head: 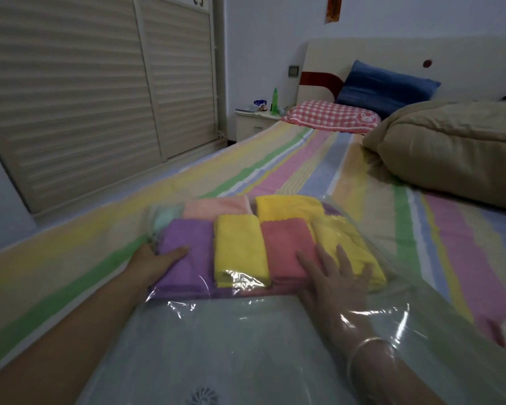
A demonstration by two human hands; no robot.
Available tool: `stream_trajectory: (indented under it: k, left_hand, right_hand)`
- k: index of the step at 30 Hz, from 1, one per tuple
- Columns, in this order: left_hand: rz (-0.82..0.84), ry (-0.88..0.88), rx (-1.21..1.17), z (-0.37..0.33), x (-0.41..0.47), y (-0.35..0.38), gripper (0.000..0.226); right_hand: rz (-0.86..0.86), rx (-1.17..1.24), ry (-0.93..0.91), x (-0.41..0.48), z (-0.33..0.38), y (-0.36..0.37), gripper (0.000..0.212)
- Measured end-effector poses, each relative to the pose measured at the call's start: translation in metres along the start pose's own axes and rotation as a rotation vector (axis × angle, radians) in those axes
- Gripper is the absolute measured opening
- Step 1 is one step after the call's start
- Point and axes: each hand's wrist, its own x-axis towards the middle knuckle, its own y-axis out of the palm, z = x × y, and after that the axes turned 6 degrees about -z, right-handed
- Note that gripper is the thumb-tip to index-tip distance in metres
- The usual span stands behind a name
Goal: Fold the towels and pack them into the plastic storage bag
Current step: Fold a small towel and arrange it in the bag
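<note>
From the head camera, the plastic storage bag (246, 331) lies flat on the striped bed (319, 159), its far end filled with folded towels in two rows — purple towel (184, 244), yellow towel (240, 247), red towel (287, 247) nearest; the right hand (330, 285) is inside the bag, fingers spread flat on the red and outer yellow towels, gripping nothing, probably levelling them; the left hand (155, 258) steadies the purple towel's side, thumb on top, its fingers hidden, so the grip is unclear; back-row towels blur under glare — the bag's mouth is cut off.
</note>
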Motion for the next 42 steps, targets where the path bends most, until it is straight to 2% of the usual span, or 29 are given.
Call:
stream_trajectory:
  k: [6, 7, 9, 11, 13, 16, 18, 21, 23, 25, 28, 31, 33, 34, 35, 38, 40, 42]
  left_hand:
    - [-0.023, 0.186, -0.007, -0.024, 0.064, 0.075, 0.053]
    - [-0.039, 0.213, 0.028, -0.029, 0.080, 0.089, 0.059]
    - [-0.103, 0.295, 0.160, -0.038, 0.109, 0.108, 0.083]
    - [-0.198, 0.410, 0.310, -0.045, 0.135, 0.127, 0.098]
    - [-0.296, 0.546, 0.476, -0.047, 0.144, 0.141, 0.092]
    - [-0.417, 0.827, 0.722, -0.049, 0.133, 0.149, 0.071]
    - [-0.359, 0.907, 0.777, -0.060, 0.109, 0.147, 0.057]
    - [-0.074, 0.903, 0.801, -0.071, 0.039, 0.145, 0.043]
    - [0.127, 0.991, 0.745, -0.065, -0.023, 0.142, 0.055]
    - [0.310, 1.062, 0.684, -0.059, -0.096, 0.135, 0.077]
    - [0.608, 0.940, 0.666, -0.049, -0.196, 0.122, 0.101]
    - [0.594, 1.097, 0.671, -0.032, -0.261, 0.120, 0.095]
    - [0.543, 1.118, 0.677, -0.027, -0.296, 0.116, 0.086]
    - [0.543, 1.121, 0.694, -0.020, -0.308, 0.117, 0.084]
    - [0.546, 1.115, 0.717, -0.015, -0.317, 0.119, 0.081]
    - [0.490, 1.200, 0.777, 0.002, -0.326, 0.121, 0.073]
    - [0.393, 1.257, 0.833, 0.009, -0.327, 0.123, 0.060]
    - [0.329, 1.320, 0.871, 0.005, -0.329, 0.123, 0.057]
  right_hand:
    - [0.034, -0.018, 0.065, 0.073, -0.033, 0.030, 0.057]
    - [0.018, -0.035, 0.084, 0.088, -0.038, 0.037, 0.057]
    - [-0.039, -0.095, 0.124, 0.114, -0.042, 0.047, 0.053]
    - [-0.022, -0.153, 0.148, 0.139, -0.047, 0.063, 0.053]
    - [0.028, -0.163, 0.165, 0.151, -0.048, 0.071, 0.054]
    - [0.036, -0.094, 0.179, 0.149, -0.051, 0.075, 0.056]
    - [0.035, -0.061, 0.212, 0.139, -0.050, 0.071, 0.060]
    - [0.028, -0.035, 0.255, 0.109, -0.041, 0.053, 0.072]
    - [0.070, -0.014, 0.296, 0.078, -0.037, 0.037, 0.073]
    - [0.149, -0.011, 0.296, 0.038, -0.042, 0.022, 0.065]
    - [0.152, -0.039, 0.160, -0.025, -0.057, -0.002, 0.052]
    - [0.155, 0.074, 0.068, -0.081, -0.080, -0.011, 0.051]
    - [0.256, 0.133, -0.021, -0.123, -0.089, -0.043, 0.075]
    - [0.249, 0.162, -0.035, -0.145, -0.097, -0.059, 0.087]
    - [0.277, 0.193, -0.043, -0.171, -0.102, -0.080, 0.088]
    - [0.101, 0.342, -0.079, -0.233, -0.120, -0.146, 0.039]
    - [-0.009, 0.399, -0.039, -0.265, -0.136, -0.168, 0.031]
    - [-0.057, 0.381, 0.002, -0.290, -0.156, -0.176, 0.030]
